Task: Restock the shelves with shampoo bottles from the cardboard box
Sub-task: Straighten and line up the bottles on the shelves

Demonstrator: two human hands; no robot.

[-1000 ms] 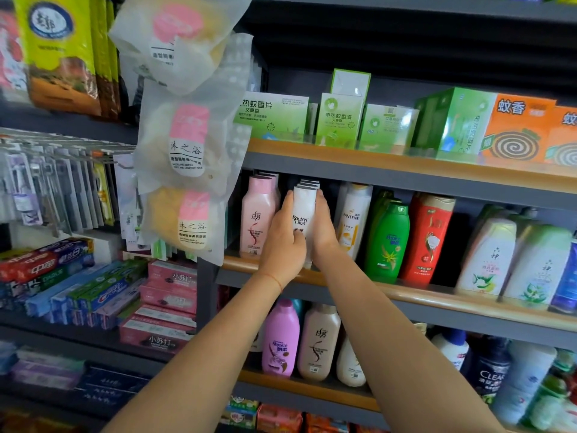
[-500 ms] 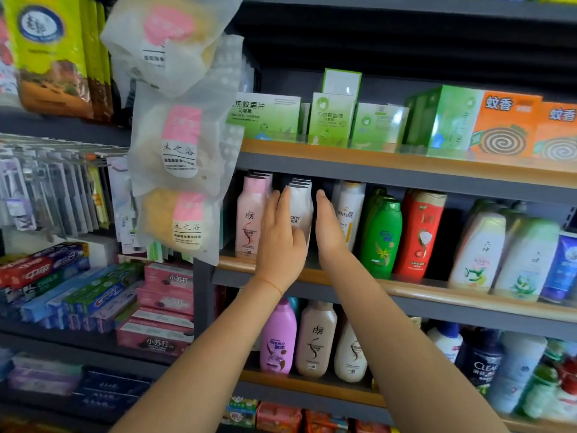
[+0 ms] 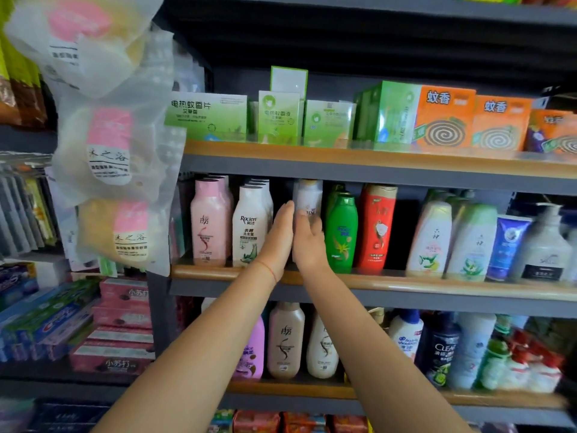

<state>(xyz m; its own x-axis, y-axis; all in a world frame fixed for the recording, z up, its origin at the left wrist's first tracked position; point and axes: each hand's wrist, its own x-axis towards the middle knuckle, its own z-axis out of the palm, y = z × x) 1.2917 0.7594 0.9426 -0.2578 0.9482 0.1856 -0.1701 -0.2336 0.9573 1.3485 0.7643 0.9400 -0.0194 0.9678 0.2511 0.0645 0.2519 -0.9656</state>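
The middle shelf holds a row of shampoo bottles. A white Racjen bottle stands upright at the front of its row, next to a pink bottle. My left hand is flat and empty, its fingers straight, just right of the white bottle. My right hand is close beside it with nothing in its grip, its fingertips resting against a white Pantene bottle. Right of that stand a green bottle and a red bottle. The cardboard box is out of view.
Green and orange mosquito-coil boxes line the shelf above. More bottles fill the shelf below. Hanging plastic bags of sponges overlap the shelf's left end. Toothpaste boxes are stacked at the lower left.
Both hands were cupped around the white Racjen bottle; they have let it go and slid right into the gap before the Pantene bottle. The view moved closer.
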